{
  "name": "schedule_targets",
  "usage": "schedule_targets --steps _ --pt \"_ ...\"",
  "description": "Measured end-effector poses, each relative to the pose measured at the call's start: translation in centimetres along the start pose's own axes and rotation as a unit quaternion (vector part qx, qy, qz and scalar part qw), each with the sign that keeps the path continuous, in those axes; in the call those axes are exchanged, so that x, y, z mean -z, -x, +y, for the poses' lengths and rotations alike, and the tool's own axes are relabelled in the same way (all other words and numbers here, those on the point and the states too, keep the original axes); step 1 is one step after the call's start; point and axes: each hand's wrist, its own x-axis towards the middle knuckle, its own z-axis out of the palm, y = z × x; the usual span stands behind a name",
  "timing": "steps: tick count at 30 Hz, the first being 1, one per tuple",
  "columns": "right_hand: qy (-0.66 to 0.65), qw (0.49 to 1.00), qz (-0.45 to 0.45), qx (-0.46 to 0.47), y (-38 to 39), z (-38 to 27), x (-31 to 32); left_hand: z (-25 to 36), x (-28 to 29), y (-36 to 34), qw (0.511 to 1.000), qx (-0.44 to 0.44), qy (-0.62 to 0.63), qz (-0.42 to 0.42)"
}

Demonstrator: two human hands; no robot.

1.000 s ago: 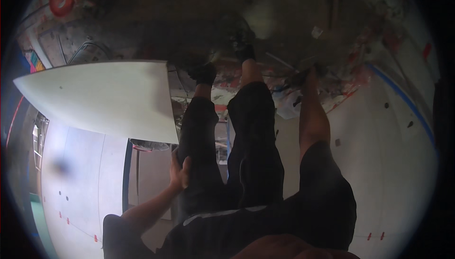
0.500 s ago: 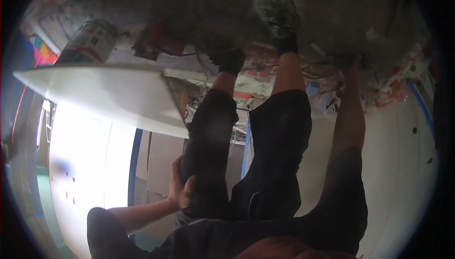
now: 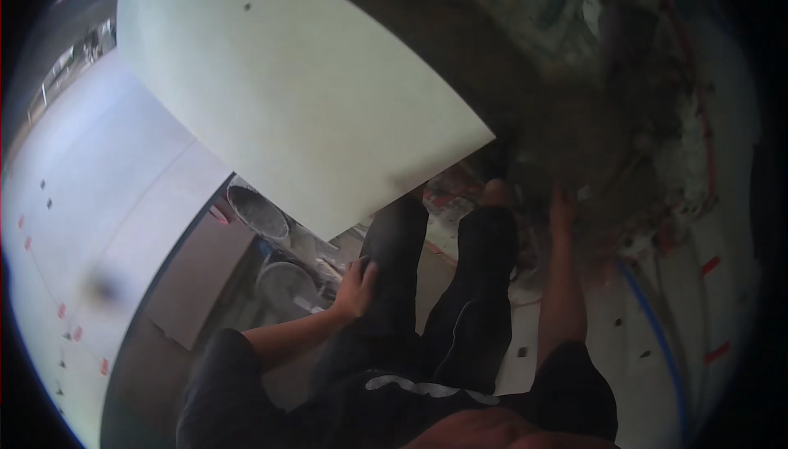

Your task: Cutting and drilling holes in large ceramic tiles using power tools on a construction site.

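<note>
My left hand (image 3: 355,291) rests against the outer side of my left leg, near the knee; it holds nothing that I can see, and its fingertips are partly hidden. My right arm reaches down past my right knee, and my right hand (image 3: 563,209) is in deep shadow close to the debris-strewn floor. Its fingers are too dark to make out. A large white panel (image 3: 304,96) juts in from the upper left, its near corner just beyond my left hand and its right corner above my feet. It hides my left foot.
Left of my knee are an open bucket (image 3: 258,211) with a dirty grey inside and a round grey lid or bucket top (image 3: 287,289). Pale walls with red marks flank me. A blue strip (image 3: 657,338) runs down the right wall. Rubble (image 3: 648,211) lies at right.
My view has swung, so the panel now fills the upper left and covers the bucket seen there before. My left hand stays on my leg; my right arm still reaches down.
</note>
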Motion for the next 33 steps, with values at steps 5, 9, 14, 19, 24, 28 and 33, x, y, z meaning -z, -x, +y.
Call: schedule_targets --steps 5,9,14,19,24,28,33 --pt "-0.001 0.993 -0.01 0.117 1.0 -24.9 5.0 -11.3 0.3 -4.5 0.973 0.057 0.158 0.161" --pt "-0.003 0.938 -0.177 0.299 7.0 -39.6 1.9 -18.8 0.9 -10.7 0.912 0.146 0.097 0.371" --pt "0.135 0.88 -0.065 0.45 12.3 -45.1 -5.4 -20.8 4.1 -18.0 0.852 0.13 0.36 0.357" --pt "0.192 0.875 -0.007 0.444 13.3 -44.5 -8.1 -20.9 5.6 -17.0 0.866 0.121 0.379 0.303" --pt "0.213 0.845 0.096 0.482 13.6 -43.5 -8.6 -22.0 4.7 -16.9 0.875 0.048 0.367 0.313" --pt "0.239 0.842 0.133 0.466 13.3 -41.8 -8.5 -22.9 2.2 -17.3 0.896 0.07 0.303 0.317" --pt "0.249 0.821 0.127 0.498 12.8 -37.1 -6.2 -23.4 -2.3 -15.3 0.88 0.047 0.364 0.302"
